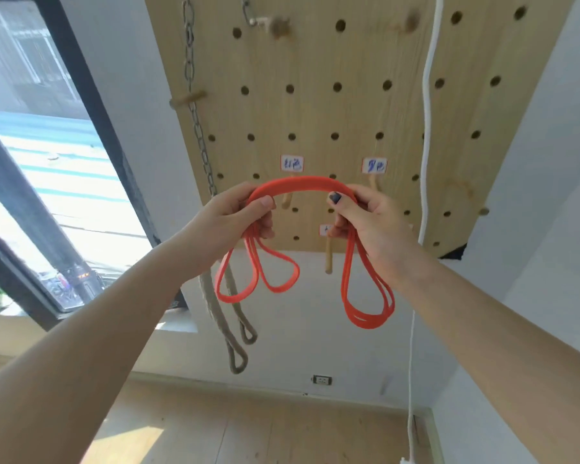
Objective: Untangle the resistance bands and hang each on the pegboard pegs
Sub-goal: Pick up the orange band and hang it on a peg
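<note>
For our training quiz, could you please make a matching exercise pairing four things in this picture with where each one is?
Things:
1. red band
2. metal chain
3. white rope
4. wall socket

Places:
A. low on the wall, near the floor
B. hanging along the pegboard's left edge
C. held up between both hands
D. hanging down the pegboard's right side

Pairs: 1-C, 2-B, 3-D, 4-A

two white labels (292,163) on the pegboard (335,108) above the hands carry blue handwriting, too blurred to read.
</note>
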`<act>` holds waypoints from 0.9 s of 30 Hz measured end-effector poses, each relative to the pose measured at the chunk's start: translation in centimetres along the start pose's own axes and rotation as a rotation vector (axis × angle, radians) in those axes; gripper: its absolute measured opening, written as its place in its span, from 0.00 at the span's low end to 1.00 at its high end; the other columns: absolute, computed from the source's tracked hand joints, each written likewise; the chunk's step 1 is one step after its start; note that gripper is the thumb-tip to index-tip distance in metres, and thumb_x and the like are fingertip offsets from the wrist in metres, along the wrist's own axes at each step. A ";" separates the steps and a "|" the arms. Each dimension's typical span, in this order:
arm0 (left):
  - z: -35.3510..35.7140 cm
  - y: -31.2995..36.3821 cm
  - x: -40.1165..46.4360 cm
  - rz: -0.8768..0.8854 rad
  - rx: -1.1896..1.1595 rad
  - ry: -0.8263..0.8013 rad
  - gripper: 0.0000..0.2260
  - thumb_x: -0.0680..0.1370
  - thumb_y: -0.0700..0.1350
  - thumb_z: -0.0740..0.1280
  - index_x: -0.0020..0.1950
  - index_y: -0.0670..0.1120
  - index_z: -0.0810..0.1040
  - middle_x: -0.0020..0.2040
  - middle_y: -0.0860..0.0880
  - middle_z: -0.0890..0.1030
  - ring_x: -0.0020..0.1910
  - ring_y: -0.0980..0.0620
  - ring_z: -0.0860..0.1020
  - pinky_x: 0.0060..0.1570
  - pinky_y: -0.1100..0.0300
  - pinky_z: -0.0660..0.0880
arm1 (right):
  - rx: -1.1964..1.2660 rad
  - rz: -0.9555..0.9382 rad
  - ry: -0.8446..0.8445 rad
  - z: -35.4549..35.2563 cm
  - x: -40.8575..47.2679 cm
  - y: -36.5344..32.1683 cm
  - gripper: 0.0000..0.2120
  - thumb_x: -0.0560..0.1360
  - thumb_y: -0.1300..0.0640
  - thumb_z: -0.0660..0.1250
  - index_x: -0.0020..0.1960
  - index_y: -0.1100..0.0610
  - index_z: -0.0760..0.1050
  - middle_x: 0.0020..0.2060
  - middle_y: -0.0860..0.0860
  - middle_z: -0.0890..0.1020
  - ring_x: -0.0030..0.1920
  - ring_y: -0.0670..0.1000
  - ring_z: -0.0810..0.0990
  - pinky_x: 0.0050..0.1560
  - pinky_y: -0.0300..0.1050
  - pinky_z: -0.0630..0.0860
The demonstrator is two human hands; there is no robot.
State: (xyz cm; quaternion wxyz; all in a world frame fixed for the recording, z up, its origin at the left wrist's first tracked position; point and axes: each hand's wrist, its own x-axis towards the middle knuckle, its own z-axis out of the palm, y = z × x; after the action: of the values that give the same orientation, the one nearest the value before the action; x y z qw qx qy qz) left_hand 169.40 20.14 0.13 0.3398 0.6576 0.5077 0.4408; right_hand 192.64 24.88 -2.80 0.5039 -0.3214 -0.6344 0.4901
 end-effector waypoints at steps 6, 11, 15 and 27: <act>-2.3 2.6 3.7 -0.059 0.151 0.030 0.09 0.84 0.52 0.63 0.56 0.51 0.81 0.45 0.51 0.83 0.52 0.43 0.81 0.61 0.44 0.77 | -0.018 0.043 0.053 0.5 4.2 -3.4 0.06 0.83 0.55 0.66 0.52 0.53 0.82 0.33 0.50 0.78 0.39 0.51 0.81 0.48 0.43 0.81; -3.7 0.3 6.9 -0.101 0.276 0.016 0.09 0.84 0.53 0.62 0.54 0.52 0.79 0.44 0.43 0.77 0.41 0.50 0.74 0.47 0.52 0.74 | -0.015 0.109 0.115 2.3 7.4 -2.0 0.07 0.83 0.55 0.66 0.49 0.50 0.82 0.33 0.47 0.80 0.42 0.50 0.81 0.55 0.48 0.81; -4.7 -2.8 9.2 -0.112 0.312 -0.013 0.07 0.85 0.50 0.62 0.48 0.54 0.76 0.37 0.55 0.74 0.36 0.53 0.71 0.40 0.59 0.70 | -0.062 0.167 0.166 4.0 9.5 0.6 0.07 0.83 0.53 0.65 0.50 0.51 0.81 0.36 0.49 0.79 0.41 0.48 0.79 0.53 0.48 0.77; -4.3 -9.2 15.1 -0.116 0.333 -0.053 0.11 0.85 0.48 0.60 0.48 0.45 0.74 0.33 0.53 0.70 0.29 0.55 0.67 0.29 0.67 0.66 | -0.080 0.292 0.378 6.1 14.0 5.6 0.06 0.83 0.53 0.66 0.51 0.49 0.82 0.44 0.55 0.84 0.47 0.53 0.83 0.49 0.47 0.79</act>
State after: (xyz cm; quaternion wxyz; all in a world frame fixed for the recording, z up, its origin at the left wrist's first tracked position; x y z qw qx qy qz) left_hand 163.46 37.06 -2.92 0.2644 0.6859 0.6014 0.3129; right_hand 182.33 37.41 -3.66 0.5244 -0.5156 -0.4944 0.4634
